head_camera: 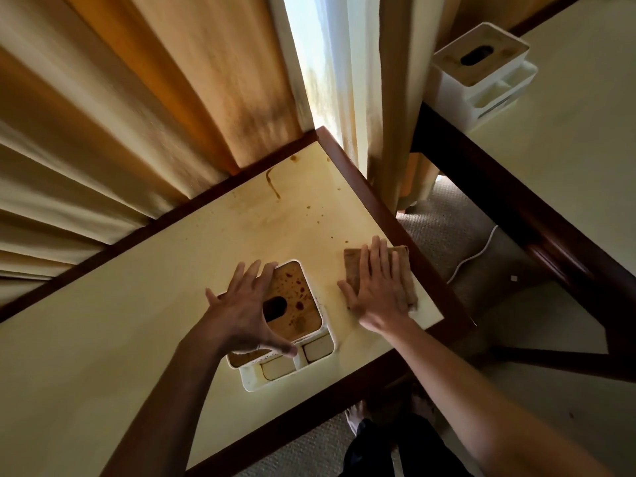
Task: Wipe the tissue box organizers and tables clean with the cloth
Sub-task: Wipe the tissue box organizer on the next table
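Landmark: the white plastic tissue box organizer with a brown stained wooden lid (296, 304) is sitting near the front edge of the cream table with a dark wood rim (137, 325).
Left hand: the left hand (246, 313) is reaching over the organizer, fingers spread wide across the lid and thumb touching the front; I cannot tell if it is gripping hard.
Right hand: the right hand (378, 287) is lying flat just right of the organizer, fingers straight and a little apart, pressing down on the cloth.
Cloth: the brown square cloth (354, 266) is lying on the table under that hand, near the right edge.
How it handles: the cloth is looking soft and floppy, so pressing with a flat palm is best. The organizer is probably light and may slide, so hold its sides.
Table top: brown drips and spots (273, 187) are showing behind the organizer.
Room: tan curtains (120, 115) are hanging behind the table. A second white organizer (481, 70) is sitting on another cream table (568, 160), far right of the first.
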`<control>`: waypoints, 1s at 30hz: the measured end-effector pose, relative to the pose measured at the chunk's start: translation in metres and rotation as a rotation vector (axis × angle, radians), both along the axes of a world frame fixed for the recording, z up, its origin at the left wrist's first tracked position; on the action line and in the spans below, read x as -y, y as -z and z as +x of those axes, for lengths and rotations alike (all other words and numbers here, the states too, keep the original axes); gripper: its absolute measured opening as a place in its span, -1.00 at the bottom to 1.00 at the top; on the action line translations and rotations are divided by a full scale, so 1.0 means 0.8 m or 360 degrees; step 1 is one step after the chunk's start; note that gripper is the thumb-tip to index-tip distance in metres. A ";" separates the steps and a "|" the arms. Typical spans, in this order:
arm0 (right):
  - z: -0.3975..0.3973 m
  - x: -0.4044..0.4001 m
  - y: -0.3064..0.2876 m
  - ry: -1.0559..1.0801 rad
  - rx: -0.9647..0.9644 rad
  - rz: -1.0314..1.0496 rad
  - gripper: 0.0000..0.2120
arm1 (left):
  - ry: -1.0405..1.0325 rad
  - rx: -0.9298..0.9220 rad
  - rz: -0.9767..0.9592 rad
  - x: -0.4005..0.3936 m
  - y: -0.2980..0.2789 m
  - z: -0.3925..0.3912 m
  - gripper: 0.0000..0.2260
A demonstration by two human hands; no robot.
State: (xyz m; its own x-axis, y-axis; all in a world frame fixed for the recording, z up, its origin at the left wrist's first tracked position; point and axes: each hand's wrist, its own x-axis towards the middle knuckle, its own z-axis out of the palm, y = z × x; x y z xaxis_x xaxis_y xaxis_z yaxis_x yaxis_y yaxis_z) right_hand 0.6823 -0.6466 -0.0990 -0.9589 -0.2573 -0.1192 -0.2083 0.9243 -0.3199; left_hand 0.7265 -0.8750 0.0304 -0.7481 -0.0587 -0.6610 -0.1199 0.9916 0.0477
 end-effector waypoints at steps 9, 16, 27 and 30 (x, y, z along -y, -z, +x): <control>0.000 -0.007 0.021 -0.0123 -0.0195 -0.0238 -0.44 | -0.0005 0.0057 -0.0055 -0.005 -0.003 0.000 0.36; 0.023 -0.002 -0.053 0.0301 0.1025 -0.1948 -0.69 | -0.0072 0.0074 0.0013 -0.002 0.001 -0.002 0.37; 0.061 0.051 -0.065 0.0526 0.1749 -0.2102 -0.30 | -0.0195 0.0031 0.0059 -0.002 0.004 0.003 0.37; 0.051 0.057 -0.067 0.0547 0.1733 -0.2061 -0.39 | -0.0217 -0.0002 0.0093 -0.002 0.006 0.004 0.35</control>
